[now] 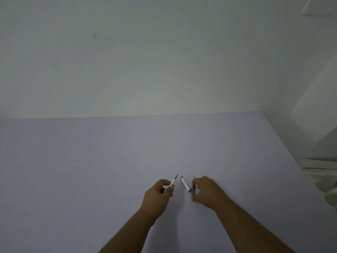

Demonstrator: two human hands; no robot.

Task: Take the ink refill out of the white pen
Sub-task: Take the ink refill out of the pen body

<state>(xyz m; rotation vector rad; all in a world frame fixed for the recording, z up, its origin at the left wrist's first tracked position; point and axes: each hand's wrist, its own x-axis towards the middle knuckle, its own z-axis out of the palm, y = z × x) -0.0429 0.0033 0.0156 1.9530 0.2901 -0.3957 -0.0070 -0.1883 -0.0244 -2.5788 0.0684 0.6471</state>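
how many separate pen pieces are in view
3. A white tipped piece pinched in the left hand, a white barrel between the hands, and a thin blurred piece held in the right hand. Others may be hidden.

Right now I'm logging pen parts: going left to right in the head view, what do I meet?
Left hand → dark-tipped white piece in its grip → white barrel → thin dark piece → right hand holding it → white clutter at far right.
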